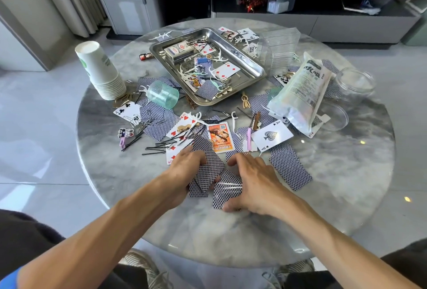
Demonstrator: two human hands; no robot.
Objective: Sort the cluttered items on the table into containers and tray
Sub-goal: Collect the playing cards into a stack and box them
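Playing cards (209, 174) — thin, light, slick on marble. Left hand (184, 164) fingers curl over several; right hand (251, 180) fingers pinch another — lift by edges.

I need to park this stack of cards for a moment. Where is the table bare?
Bare marble runs along the near rim of the table, in front of both hands, and at near right past the face-down card. The left edge below the paper cups is also open. It is crowded around the metal tray and the snack bag.
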